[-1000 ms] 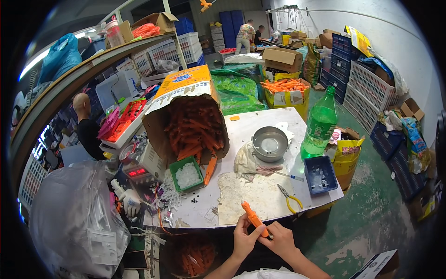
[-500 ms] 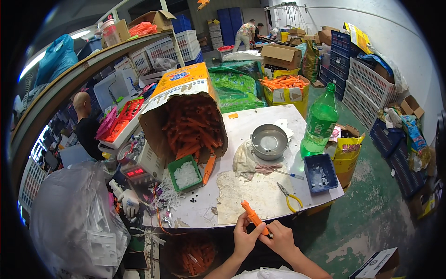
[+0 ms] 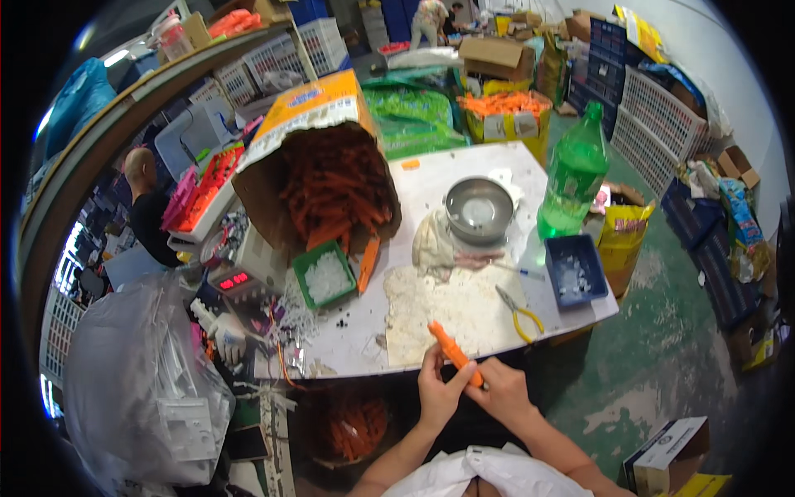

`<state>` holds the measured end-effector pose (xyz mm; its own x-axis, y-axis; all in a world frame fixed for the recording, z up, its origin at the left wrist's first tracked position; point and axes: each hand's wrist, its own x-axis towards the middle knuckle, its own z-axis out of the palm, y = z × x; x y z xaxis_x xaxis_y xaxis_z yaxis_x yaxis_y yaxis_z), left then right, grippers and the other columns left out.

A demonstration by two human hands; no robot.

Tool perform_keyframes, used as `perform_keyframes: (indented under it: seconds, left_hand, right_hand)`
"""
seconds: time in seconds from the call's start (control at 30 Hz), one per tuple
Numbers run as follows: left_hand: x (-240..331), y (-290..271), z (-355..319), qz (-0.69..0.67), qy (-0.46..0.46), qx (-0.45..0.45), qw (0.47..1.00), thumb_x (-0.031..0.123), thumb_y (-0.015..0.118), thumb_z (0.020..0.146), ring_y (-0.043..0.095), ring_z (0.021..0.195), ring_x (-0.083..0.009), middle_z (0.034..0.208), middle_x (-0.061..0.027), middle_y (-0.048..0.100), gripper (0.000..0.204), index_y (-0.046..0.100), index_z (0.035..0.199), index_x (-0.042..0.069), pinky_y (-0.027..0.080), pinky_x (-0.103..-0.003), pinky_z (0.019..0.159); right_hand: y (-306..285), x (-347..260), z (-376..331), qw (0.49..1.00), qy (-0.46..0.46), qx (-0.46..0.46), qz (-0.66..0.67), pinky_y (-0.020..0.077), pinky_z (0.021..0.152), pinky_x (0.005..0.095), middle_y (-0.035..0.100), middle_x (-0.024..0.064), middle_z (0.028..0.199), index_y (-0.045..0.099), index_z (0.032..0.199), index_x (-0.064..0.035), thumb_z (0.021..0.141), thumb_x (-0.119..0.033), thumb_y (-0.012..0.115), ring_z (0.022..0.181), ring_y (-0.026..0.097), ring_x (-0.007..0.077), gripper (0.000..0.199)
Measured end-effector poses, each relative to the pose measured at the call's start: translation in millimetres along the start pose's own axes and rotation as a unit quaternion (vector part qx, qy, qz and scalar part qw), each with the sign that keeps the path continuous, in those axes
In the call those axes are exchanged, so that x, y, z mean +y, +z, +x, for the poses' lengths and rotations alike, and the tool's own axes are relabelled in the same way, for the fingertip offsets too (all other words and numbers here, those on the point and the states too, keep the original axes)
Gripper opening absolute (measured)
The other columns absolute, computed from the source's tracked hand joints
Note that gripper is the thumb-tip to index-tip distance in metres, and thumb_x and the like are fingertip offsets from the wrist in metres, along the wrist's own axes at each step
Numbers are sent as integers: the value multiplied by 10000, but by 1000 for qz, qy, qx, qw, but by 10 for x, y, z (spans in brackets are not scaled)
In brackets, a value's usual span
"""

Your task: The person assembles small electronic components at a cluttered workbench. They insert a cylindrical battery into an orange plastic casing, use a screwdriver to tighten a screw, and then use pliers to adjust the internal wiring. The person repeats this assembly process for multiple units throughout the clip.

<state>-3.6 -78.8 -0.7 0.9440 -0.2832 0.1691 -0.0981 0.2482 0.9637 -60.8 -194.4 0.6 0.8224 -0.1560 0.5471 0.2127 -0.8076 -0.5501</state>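
Observation:
Just past the table's front edge, both my hands hold a long orange plastic piece [image 3: 451,348], tilted with its narrow end up and to the left. My left hand [image 3: 439,389] grips its side with thumb and fingers. At the lower end, the fingers of my right hand [image 3: 501,389] are closed around it; something small and dark shows there, too small to make out. Beyond my hands lies a stained pale sheet [image 3: 418,306] on the white table [image 3: 422,199]. Yellow-handled pliers [image 3: 522,319] rest on the right, partly on that sheet.
A carton [image 3: 323,103] spills similar orange pieces [image 3: 339,182] at the table's left. Nearby are a green tray [image 3: 338,300] of clear bits and a power unit [image 3: 265,263]. A metal bowl [image 3: 480,236], cloth [image 3: 432,240], green bottle [image 3: 571,178] and blue tray [image 3: 580,303] stand right.
The view has tipped down, so the table sits higher in the picture and more of my forearms shows. Both hands keep hold of the orange piece.

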Motion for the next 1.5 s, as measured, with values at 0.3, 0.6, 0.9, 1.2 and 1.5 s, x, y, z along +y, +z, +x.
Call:
perform_keyframes:
  seconds: [0.3,0.6,0.9,1.2,1.5]
  left_hand:
    - [132,-44,80,-90,-36,-12,995,13,688,817,531,1035,-139,1091,-91,556,509,426,1248,-53,406,-277,930]
    - [92,-36,93,-73,-30,-4,997,7,683,818,538,1030,-138,1091,-93,560,496,434,1242,-53,410,-279,930]
    - [-24,-101,108,-25,-20,-32,999,26,704,801,510,1079,-135,1159,-72,532,535,442,1265,-26,393,-281,958]
    - [-31,-101,92,-23,-40,-41,998,69,710,814,497,1105,-134,1179,-65,533,577,426,1305,-32,354,-286,1001]
    - [-89,-82,81,-22,-40,-38,998,69,704,819,504,1094,-135,1175,-67,536,557,434,1295,-33,356,-289,1001]
  right_hand:
    - [-53,-58,164,1000,-4,-8,-11,473,483,306,541,64,714,564,790,-62,650,-256,802,569,582,217,337]
    - [-55,-36,173,1000,-7,-18,-20,476,490,310,532,65,705,555,778,-60,654,-242,792,581,577,217,322]
    - [22,-19,151,1000,1,-21,-5,452,485,342,540,87,687,570,770,-56,656,-130,762,573,567,255,236]
    - [37,-20,139,1000,1,-27,8,439,483,360,532,109,674,551,772,-18,664,-87,747,555,553,288,234]
    - [53,1,95,999,1,-30,-12,439,472,343,533,91,660,557,763,-27,657,-102,752,543,555,256,235]
